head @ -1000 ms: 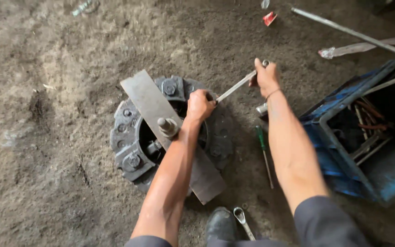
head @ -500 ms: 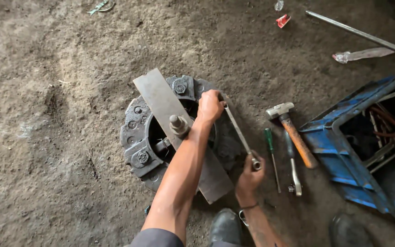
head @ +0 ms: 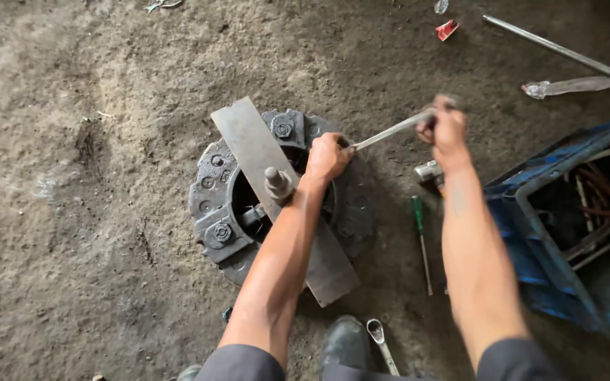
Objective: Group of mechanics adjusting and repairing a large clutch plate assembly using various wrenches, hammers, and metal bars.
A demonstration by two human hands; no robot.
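- Left hand [head: 327, 156], arm outstretched, clamps the socket end of a long steel wrench [head: 390, 131] against the round dark clutch plate [head: 210, 204].
- Right hand [head: 445, 127], raised, grips the wrench's handle end.

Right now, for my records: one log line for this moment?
left hand: wrench head on clutch plate | right hand: wrench handle | bar across plate
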